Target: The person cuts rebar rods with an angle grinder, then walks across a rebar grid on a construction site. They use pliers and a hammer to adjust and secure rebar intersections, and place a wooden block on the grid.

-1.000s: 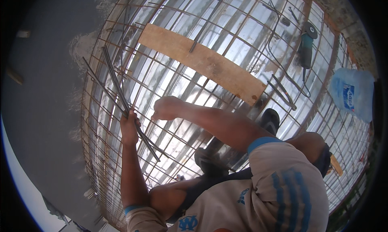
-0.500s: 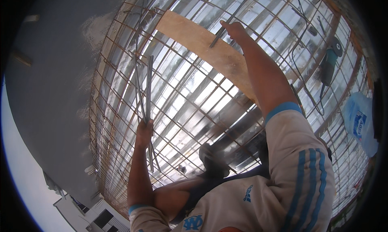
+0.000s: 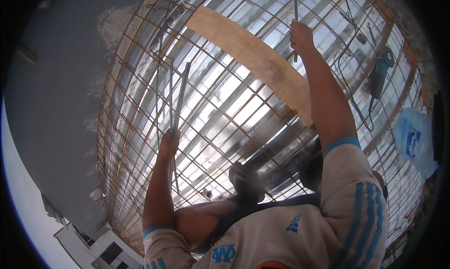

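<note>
My left hand [image 3: 168,144] is closed around a bundle of thin grey steel rods [image 3: 181,98], which stick up above the fist and fan slightly apart, with ends showing below it. Farther off to the right, my right hand [image 3: 301,36] grips a single steel rod [image 3: 295,4] close to its lower end; the rod's upper part runs out of the picture. Both hands are over a grid of rusty rebar mesh [image 3: 218,112] that lies above shiny ribbed metal sheeting [image 3: 243,110]. Between the hands, a flat brown board [image 3: 241,40] rests across the mesh.
An angle grinder [image 3: 378,77] with a dark cable lies on the mesh at the right. Nearer to me there is a clear plastic bottle with a blue label [image 3: 415,140]. A grey wall [image 3: 56,109] borders the left side. My dark shoe [image 3: 246,182] is on the mesh in front.
My right hand has moved right, away from the board, and its rod has swung from slanted to nearly upright. The rods in my left hand have tilted and spread a little.
</note>
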{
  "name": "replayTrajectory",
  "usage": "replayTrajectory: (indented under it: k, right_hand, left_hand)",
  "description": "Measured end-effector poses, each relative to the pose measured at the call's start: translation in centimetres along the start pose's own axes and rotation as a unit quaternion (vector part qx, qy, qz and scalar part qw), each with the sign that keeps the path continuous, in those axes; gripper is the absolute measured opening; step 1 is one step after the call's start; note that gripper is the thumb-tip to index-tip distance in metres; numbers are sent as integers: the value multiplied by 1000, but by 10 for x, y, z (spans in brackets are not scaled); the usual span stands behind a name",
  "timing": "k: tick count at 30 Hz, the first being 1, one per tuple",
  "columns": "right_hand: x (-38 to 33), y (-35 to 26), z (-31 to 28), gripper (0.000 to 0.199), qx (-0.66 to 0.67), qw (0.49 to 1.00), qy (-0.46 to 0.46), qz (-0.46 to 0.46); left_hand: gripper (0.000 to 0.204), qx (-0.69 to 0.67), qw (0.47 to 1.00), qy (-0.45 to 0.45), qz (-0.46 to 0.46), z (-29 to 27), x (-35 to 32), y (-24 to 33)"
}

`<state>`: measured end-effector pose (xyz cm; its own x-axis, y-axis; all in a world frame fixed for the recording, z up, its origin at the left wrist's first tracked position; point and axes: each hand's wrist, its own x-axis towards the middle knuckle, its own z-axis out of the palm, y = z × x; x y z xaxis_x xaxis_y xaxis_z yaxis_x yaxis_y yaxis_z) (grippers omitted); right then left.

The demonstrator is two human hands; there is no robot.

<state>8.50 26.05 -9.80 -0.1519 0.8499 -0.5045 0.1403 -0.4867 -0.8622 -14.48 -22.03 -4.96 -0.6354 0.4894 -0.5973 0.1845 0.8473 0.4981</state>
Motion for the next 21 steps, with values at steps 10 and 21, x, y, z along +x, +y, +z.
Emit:
replayTrajectory:
  k: [10, 21]
  right_hand:
    - [-104, 17, -48, 36, -252, 938, -50, -232]
    - [-112, 64, 44, 19, -384, 826, 23, -411]
  left_hand:
    - [26, -28, 992, -23, 119, 14, 54, 26]
    - [19, 35, 997, -62, -36, 6, 30, -6]
